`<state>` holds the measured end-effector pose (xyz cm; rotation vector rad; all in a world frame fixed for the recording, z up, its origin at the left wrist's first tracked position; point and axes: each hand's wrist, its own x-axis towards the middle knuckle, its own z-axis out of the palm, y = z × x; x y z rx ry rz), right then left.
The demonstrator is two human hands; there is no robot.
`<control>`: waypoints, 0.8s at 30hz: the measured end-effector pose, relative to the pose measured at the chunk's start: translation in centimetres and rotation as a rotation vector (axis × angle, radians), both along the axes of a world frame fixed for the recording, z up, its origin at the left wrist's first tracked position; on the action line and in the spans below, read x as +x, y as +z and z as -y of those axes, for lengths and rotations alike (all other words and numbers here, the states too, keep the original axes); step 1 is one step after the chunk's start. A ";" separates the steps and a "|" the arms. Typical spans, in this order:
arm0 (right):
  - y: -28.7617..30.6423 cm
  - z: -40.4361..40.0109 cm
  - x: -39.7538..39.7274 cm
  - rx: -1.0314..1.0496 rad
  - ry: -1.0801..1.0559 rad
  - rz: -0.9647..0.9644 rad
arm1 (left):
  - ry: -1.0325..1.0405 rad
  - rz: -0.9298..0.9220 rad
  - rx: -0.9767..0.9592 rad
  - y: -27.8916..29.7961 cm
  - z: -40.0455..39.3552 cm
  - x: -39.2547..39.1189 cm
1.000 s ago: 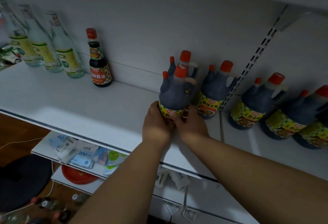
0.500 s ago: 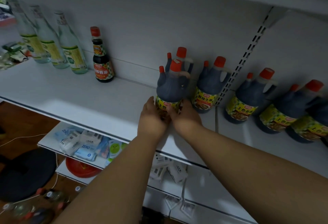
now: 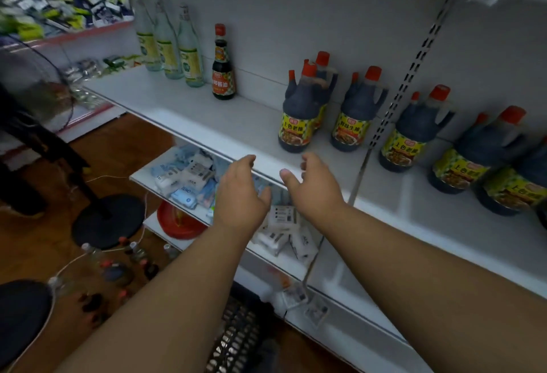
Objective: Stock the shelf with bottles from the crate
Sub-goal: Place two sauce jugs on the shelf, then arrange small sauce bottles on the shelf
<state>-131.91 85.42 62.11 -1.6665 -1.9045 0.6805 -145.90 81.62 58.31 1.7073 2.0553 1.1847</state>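
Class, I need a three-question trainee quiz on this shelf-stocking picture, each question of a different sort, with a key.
1. True or false: the left hand grips the front dark handled sauce jug with the orange cap.
2. How many tall clear glass bottles with green labels stand at the far left of the white metal shelf?
3. The small dark sauce bottle with a red cap stands: A) left of the handled jugs, B) right of them, C) on the floor.

Key: 1 false, both that hand and the right hand are empty, fingers relaxed; 2 three; 3 A.

White shelf (image 3: 236,124) carries dark jugs (image 3: 299,112) and glass bottles (image 3: 168,44).
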 end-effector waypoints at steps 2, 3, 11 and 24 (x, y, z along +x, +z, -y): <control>-0.1 3.1 -0.2 0.040 0.080 0.026 | 0.018 -0.014 -0.009 0.1 3.7 -0.6; -0.3 4.7 -0.5 0.059 0.116 0.039 | 0.017 -0.038 -0.018 0.1 5.5 -1.1; -1.8 14.8 -8.7 0.093 0.350 0.066 | 0.134 -0.236 -0.198 -1.3 18.4 -10.5; -7.1 24.6 -39.4 -0.057 0.587 0.073 | 0.284 -0.265 -0.377 -5.6 35.1 -38.7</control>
